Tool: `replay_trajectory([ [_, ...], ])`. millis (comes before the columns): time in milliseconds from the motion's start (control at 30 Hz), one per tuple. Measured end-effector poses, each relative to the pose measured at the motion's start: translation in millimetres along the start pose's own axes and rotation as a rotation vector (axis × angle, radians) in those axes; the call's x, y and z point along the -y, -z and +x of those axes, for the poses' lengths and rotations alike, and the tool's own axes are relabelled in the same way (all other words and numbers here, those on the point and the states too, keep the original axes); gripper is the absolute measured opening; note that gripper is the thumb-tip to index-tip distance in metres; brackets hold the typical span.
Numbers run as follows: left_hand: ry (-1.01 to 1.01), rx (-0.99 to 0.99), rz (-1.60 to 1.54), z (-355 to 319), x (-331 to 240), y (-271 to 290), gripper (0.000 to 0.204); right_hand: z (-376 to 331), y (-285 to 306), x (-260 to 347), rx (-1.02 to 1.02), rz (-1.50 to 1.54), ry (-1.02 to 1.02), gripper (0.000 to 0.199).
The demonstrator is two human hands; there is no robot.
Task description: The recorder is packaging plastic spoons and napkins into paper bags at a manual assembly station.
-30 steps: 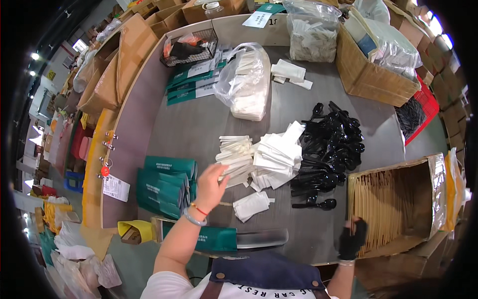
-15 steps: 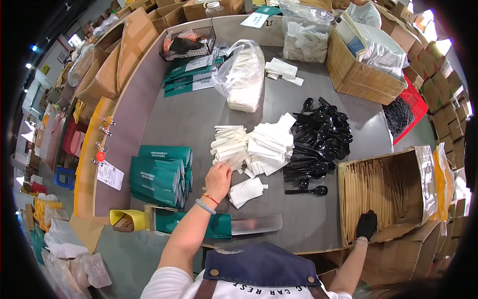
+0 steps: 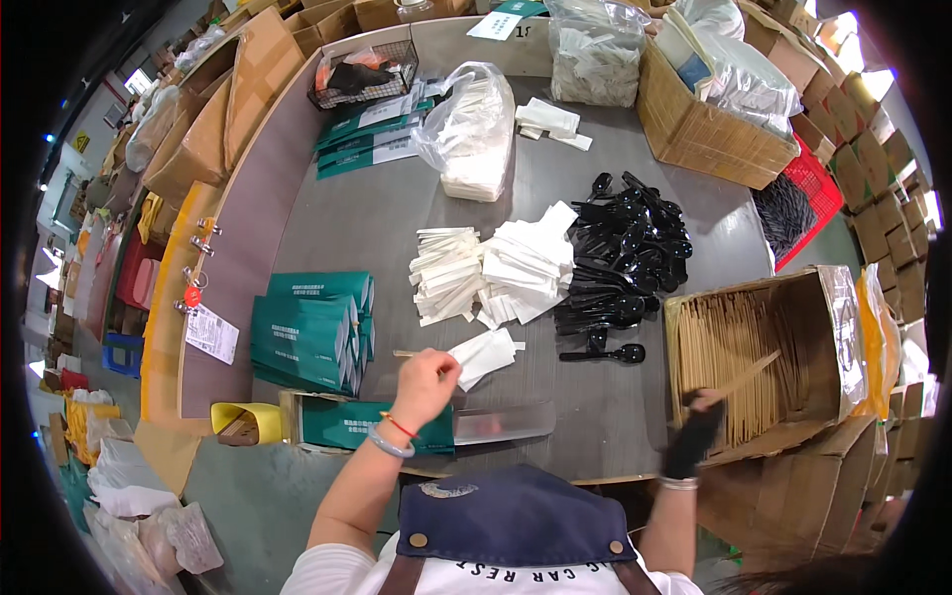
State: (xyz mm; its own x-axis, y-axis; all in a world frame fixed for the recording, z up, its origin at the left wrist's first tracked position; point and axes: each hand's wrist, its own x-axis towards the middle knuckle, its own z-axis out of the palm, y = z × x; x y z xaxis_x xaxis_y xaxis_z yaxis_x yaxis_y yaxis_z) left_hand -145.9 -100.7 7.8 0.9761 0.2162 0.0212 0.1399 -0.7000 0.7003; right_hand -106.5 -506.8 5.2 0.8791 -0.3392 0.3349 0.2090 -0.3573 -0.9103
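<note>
My left hand [image 3: 424, 385], bare, is closed in a pinch just left of a small stack of white paper packets [image 3: 484, 357]. A thin tan stick end [image 3: 404, 353] shows beside its fingers; the rest of it is hidden. My right hand [image 3: 697, 431], in a black glove with bare fingertips, is closed on a slim tan stick [image 3: 746, 378], tilted up to the right over the open cardboard box [image 3: 684, 466]. Rows of similar tan sticks [image 3: 719, 342] fill much of the box. Past my left hand lie loose white packets [image 3: 521, 268] and a heap of black plastic spoons [image 3: 630, 248].
Green printed pouches [image 3: 302, 337] stack at the left; another green pouch [image 3: 372, 424] lies by a clear plastic sleeve [image 3: 506, 423] at the front edge. A yellow holder [image 3: 260, 412] sits at the corner. Farther back are a bag of packets [image 3: 481, 139], a wire basket [image 3: 367, 79] and a carton [image 3: 694, 124].
My right hand has lifted from inside the box and moved left with a tan stick. My left hand has drawn back from the loose packets toward me. The whole view has shifted slightly.
</note>
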Motion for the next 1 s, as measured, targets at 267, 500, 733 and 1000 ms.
replay_trajectory([
  [267,-0.101,-0.085,0.209,-9.4,0.8,-16.9,0.036,-14.4,-75.5,-20.4,0.426,-0.308,-0.009,0.019],
  [500,-0.188,-0.116,0.172,-7.8,-6.3,-13.7,0.021,29.3,-85.3,-11.6,0.653,-0.632,0.248,0.020],
  [733,0.075,0.400,-0.168,-31.7,-36.6,7.7,0.017,21.2,-75.8,20.9,0.756,-0.493,0.176,0.018],
  [1000,-0.438,0.144,0.354,-94.8,-9.2,-7.4,0.042,-51.5,-122.2,55.4,1.181,-0.386,0.025,0.029],
])
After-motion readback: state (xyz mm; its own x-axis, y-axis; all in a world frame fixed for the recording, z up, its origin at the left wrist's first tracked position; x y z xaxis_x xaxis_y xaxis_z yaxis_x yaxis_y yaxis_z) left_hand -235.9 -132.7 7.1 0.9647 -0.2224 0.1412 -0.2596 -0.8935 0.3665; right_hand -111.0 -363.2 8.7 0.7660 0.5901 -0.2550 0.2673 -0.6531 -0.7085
